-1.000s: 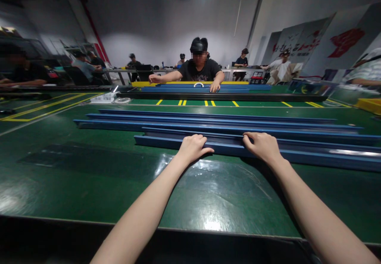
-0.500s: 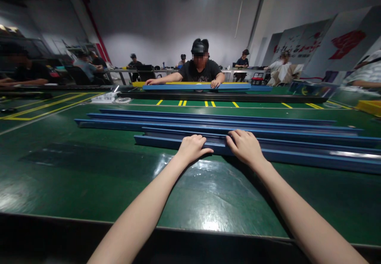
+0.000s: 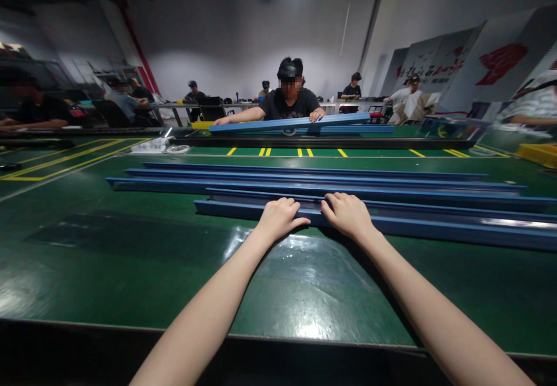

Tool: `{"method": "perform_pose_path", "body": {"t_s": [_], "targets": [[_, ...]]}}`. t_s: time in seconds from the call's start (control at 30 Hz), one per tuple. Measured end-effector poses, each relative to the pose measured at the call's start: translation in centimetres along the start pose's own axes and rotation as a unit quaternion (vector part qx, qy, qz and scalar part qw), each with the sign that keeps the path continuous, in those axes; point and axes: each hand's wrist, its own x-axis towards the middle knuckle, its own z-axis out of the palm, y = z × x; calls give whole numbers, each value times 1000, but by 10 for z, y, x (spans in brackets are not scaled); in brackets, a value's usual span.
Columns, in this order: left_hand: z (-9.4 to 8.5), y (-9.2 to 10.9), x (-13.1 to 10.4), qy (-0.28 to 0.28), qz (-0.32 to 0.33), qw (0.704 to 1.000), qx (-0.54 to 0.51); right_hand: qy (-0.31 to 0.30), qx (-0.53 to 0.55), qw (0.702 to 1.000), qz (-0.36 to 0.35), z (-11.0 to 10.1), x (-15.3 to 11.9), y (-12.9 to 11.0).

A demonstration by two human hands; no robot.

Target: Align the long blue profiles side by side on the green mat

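Note:
A long blue channel (image 3: 418,226) lies nearest me on the green table (image 3: 130,281), running off to the right. My left hand (image 3: 279,215) is on its near wall, fingers curled over the top edge and thumb stretched along the side. Close to its right, my right hand (image 3: 347,212) grips the same channel with its fingers bent over the edge. The fingertips of both hands are partly hidden inside the channel. More long blue channels (image 3: 174,186) lie just behind, roughly parallel to it.
Across the table a person (image 3: 289,98) holds a light blue bar (image 3: 287,123), tilted up on the right. Before it lies a long black bar (image 3: 326,143). Clear plastic sheet (image 3: 313,258) lies near me. A yellow bin (image 3: 539,155) stands at the right.
My right hand has moved slightly left along the channel, closer to my left hand. The person opposite has raised the right end of the light blue bar.

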Motion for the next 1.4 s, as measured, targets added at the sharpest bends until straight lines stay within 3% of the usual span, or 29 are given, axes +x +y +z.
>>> {"method": "perform_pose_path", "body": {"t_s": [0.63, 1.13, 1.4], "targets": [[0, -1, 0, 0, 22, 1000, -4, 2, 8, 999, 36, -4, -1, 0], [-7, 4, 1, -17, 74, 996, -43, -6, 3, 998, 66, -5, -9, 20], [-9, 2, 1, -28, 66, 997, -36, -11, 4, 997, 81, -6, -13, 26]]}}
